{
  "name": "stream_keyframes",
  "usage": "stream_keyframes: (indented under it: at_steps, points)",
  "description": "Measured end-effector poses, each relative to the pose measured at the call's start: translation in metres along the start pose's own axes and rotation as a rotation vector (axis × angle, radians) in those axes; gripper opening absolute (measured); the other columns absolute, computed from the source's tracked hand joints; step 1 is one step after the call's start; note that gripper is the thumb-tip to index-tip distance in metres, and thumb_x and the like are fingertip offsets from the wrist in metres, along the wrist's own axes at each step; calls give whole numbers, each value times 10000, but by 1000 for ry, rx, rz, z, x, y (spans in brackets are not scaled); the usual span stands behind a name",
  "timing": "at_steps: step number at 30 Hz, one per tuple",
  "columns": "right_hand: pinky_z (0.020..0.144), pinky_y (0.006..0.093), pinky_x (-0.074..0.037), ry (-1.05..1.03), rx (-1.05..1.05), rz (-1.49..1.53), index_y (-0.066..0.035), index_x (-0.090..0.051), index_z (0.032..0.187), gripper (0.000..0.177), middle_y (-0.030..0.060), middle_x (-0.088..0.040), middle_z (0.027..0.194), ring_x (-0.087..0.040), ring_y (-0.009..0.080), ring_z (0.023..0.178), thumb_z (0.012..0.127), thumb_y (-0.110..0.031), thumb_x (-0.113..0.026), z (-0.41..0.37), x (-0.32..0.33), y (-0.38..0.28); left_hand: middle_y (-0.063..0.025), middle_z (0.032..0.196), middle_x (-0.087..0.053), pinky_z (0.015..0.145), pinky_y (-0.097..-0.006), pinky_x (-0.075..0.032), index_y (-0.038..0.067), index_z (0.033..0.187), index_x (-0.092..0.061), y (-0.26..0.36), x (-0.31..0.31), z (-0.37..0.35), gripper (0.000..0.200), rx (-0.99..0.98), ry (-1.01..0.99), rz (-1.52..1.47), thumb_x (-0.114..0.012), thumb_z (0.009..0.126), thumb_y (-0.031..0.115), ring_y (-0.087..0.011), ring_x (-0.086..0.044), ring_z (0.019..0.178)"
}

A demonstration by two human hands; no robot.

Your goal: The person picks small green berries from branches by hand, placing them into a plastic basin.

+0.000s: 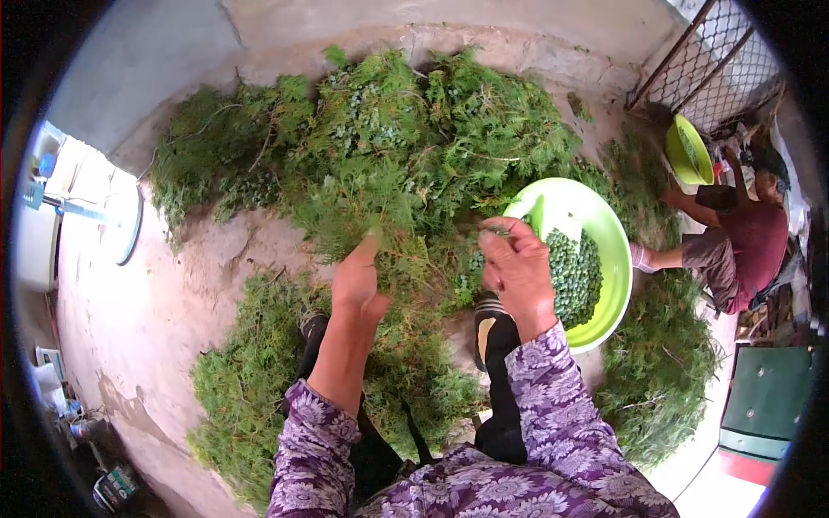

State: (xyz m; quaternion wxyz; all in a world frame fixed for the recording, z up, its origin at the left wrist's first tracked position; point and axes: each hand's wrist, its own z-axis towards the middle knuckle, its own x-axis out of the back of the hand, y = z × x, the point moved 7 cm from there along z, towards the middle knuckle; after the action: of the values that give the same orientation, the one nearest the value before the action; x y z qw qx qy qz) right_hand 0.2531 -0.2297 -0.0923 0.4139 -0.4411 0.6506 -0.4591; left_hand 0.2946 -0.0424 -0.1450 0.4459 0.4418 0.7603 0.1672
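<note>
My left hand (356,281) is closed over evergreen foliage, apparently on a leafy sprig (345,233); its fingertips are blurred by motion. To the right, my right hand (522,269) is pinched beside the rim of a lime-green basin (618,285). Something small and dark shows at its fingertips, too small to name. Inside the basin lie many small round green cones (580,281), with a pale piece (557,211) near the back. Ahead of both hands spreads a large heap of cut evergreen branches (380,129), some bearing bluish-green cones.
More cut branches (250,363) lie around my feet, and others (656,380) at right. A co-worker (751,233) sits at the right by a second green basin (688,148). A wire-mesh gate (717,69) stands behind. A green box (767,393) is at lower right.
</note>
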Motion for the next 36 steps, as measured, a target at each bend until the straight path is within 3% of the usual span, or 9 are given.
stream_keyframes:
  at_steps: [10,12,14,16,20,22,26,33,36]
  points:
    - [470,179,-389,-121,43,67,-71,-595,978,165,-20,-566,694,-448,22,530,819,-116,-586,-14,-21,-15,-86,906,-599,651,-348,-507,12,1040,-554,-29,13,15,298,94,150,22,-538,848,239,-210,-587,782]
    - [460,167,-382,-211,170,-274,-61,-609,992,202,6,-608,720,-476,24,523,791,-76,-600,-13,-24,-19,-92,901,-600,632,-349,-499,-1,1017,-555,-24,20,28,296,-123,39,329,-537,850,243,-215,-585,772]
    - [567,197,-444,-336,186,-270,-53,-608,1005,235,26,-629,757,-550,53,633,771,-57,-601,-17,-33,-15,-94,904,-601,626,-352,-495,-6,1016,-553,-12,-1,9,294,-8,64,122,-537,850,236,-221,-585,768]
    - [645,227,-463,-877,-43,-406,-50,-599,1019,284,58,-636,785,-578,81,710,739,-84,-629,-43,-64,-7,-95,908,-603,619,-354,-492,-10,1014,-552,-15,-6,5,291,107,88,-85,-537,849,229,-228,-584,764]
    - [622,237,-463,-872,12,-441,-58,-593,1027,326,73,-629,771,-574,91,677,712,-121,-648,-40,-70,4,-108,987,-587,676,-363,-478,-12,1064,-535,-18,-7,3,318,64,60,29,-540,844,218,-243,-574,832]
    - [587,298,-468,-466,72,-547,-34,-589,982,350,117,-613,713,-597,178,628,665,-168,-652,-15,-49,11,-112,1034,-574,710,-363,-468,-13,1093,-525,-20,-7,2,344,60,83,-26,-544,840,221,-244,-564,875]
    - [581,299,-474,-283,271,-585,-15,-573,884,267,134,-598,700,-607,190,642,677,-161,-658,-7,-42,2,-107,1142,-522,799,-363,-422,-5,1164,-489,-20,-3,4,444,8,168,196,-577,817,257,-243,-517,982]
    - [525,305,-463,-145,265,-587,-19,-539,852,262,133,-587,682,-591,240,584,661,-131,-679,-4,-36,-7,-92,1186,-496,814,-369,-401,4,1145,-518,-23,-9,2,465,-153,-9,337,-613,790,289,-203,-480,1036]
    - [508,324,-455,-107,301,-670,-27,-535,864,265,127,-573,649,-579,253,564,663,-129,-675,-3,-35,-6,-82,1167,-512,791,-365,-421,4,1111,-545,-25,-11,-1,420,-44,54,373,-613,793,269,-189,-518,978]
